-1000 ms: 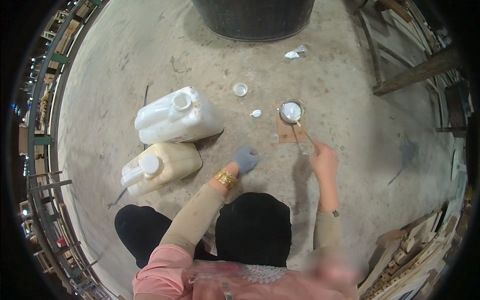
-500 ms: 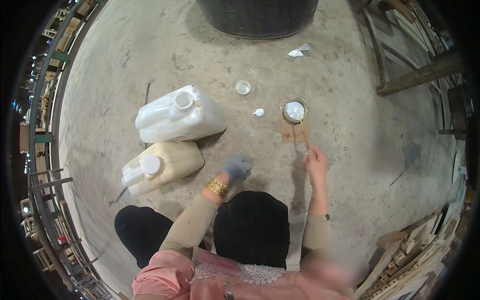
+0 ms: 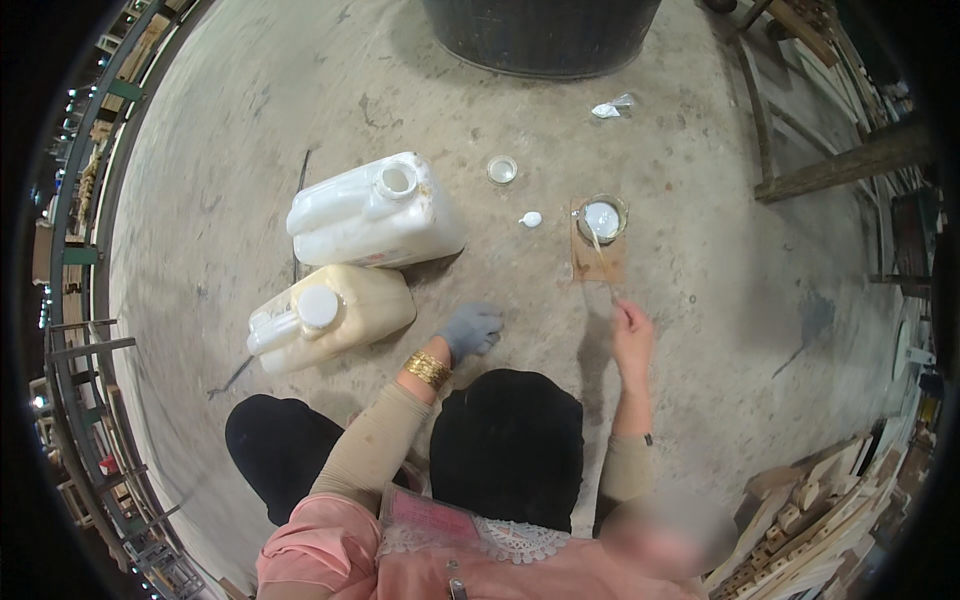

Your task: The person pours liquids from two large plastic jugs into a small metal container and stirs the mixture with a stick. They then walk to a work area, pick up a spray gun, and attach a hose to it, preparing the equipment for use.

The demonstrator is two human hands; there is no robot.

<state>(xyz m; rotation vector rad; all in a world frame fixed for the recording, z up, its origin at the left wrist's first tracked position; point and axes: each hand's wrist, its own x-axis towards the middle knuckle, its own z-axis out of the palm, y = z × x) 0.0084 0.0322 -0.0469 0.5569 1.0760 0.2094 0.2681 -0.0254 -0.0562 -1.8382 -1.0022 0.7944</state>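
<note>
My right hand [image 3: 632,340] is bare and pinches the near end of a thin wooden stick [image 3: 602,262]. The stick's far end dips into white liquid in a round glass bowl [image 3: 624,222], which sits on a flat piece of brown cardboard [image 3: 612,268]. To the left, my left hand [image 3: 472,332] wears a grey glove and hangs low over the floor in front of my knee. Its fingers are loosely bent and a little apart, with nothing seen in them. Nearest to it stands a yellowish jug [image 3: 375,308] with a white cap.
Behind that jug stands a larger white jug [image 3: 430,225], uncapped. A small glass jar [image 3: 502,169], a white spoon-like piece [image 3: 531,219] and a crumpled clear bag [image 3: 608,108] lie farther off. A black tub [image 3: 540,40] stands at the back; wood pieces [image 3: 800,510] are stacked lower right.
The stick has swung within the bowl, its upper end leaning more to the left. My left hand's fingers have loosened slightly. The whole view has shifted a little.
</note>
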